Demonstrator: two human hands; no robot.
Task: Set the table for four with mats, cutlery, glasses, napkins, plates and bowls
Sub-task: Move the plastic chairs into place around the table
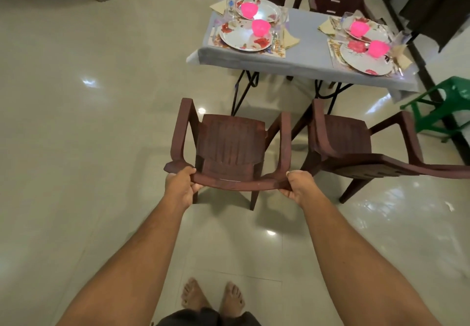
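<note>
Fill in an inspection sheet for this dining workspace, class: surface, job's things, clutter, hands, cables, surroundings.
Surface: table under a grey-blue cloth, on folding legs.
Job's things: four floral plates, each with a pink bowl, on mats; napkins, glasses and cutlery beside them.
Clutter: nothing seen.
Hands: left hand and right hand grip the back of a brown chair.
Cables: nothing seen.
Surroundings: second brown chair alongside, two more behind the table, green stool at right, glossy tiled floor.
</note>
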